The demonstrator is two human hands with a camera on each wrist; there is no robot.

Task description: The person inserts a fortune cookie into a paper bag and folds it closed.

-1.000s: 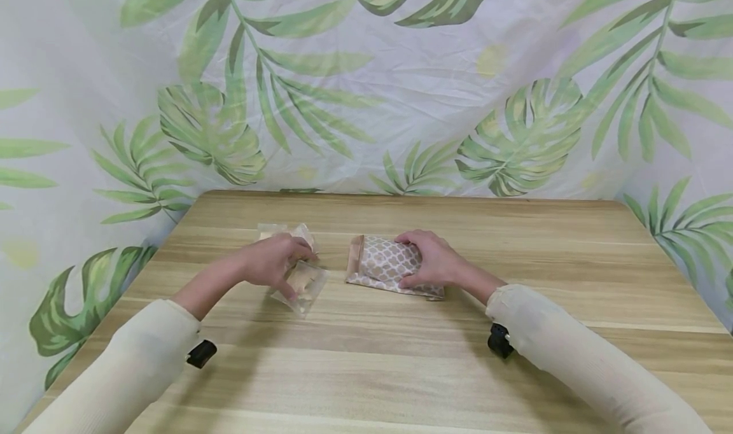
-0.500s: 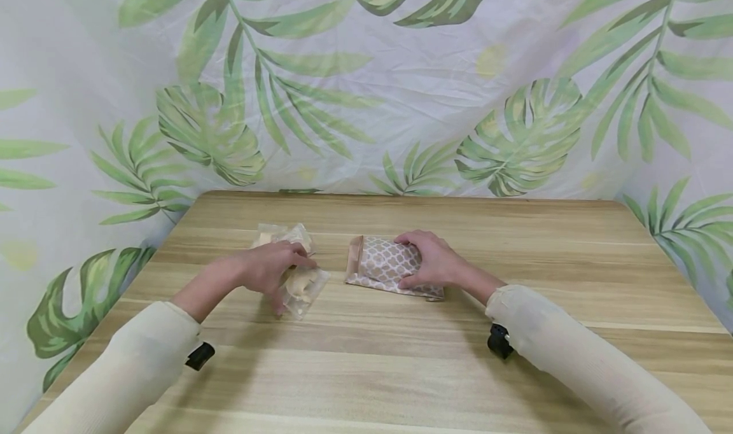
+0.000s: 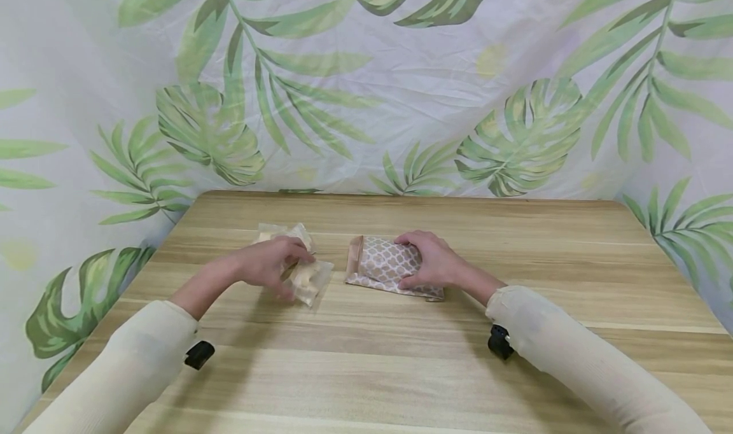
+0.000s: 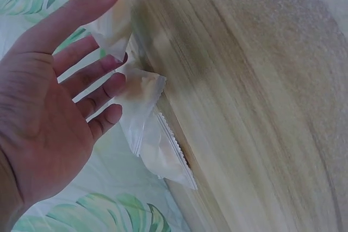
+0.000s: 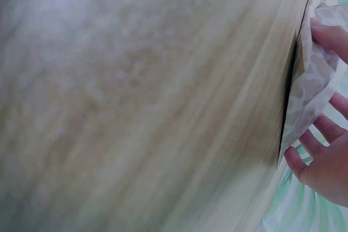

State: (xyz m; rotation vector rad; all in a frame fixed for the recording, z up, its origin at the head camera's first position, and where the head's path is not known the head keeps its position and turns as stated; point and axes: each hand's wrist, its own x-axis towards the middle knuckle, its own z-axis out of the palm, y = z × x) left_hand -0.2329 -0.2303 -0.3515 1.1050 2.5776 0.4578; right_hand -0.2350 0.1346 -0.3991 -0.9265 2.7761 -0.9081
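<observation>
My left hand (image 3: 269,263) pinches a small clear plastic packet (image 3: 310,279) with pale contents between thumb and fingers, tilted over the table. Behind that hand lie more clear packets (image 3: 299,235), partly hidden by it; their serrated edges show in the left wrist view, where a loose packet (image 4: 166,158) sits below the fingers. To the right, a paper bag (image 3: 383,259) with a tan and white lattice print lies flat, its plain brown end toward the left hand. My right hand (image 3: 433,260) holds this bag at its right part, thumb on the near side and fingers on the far side.
Everything lies on a wood-grain table (image 3: 366,370). A leaf-print cloth (image 3: 424,90) hangs behind its far edge and down both sides. Black wrist cameras show under the left sleeve (image 3: 143,342) and the right sleeve (image 3: 550,332).
The packet at my left hand has turned and shifted slightly right, toward the bag, and the left fingers have changed their hold on it. My right hand and the bag have stayed put.
</observation>
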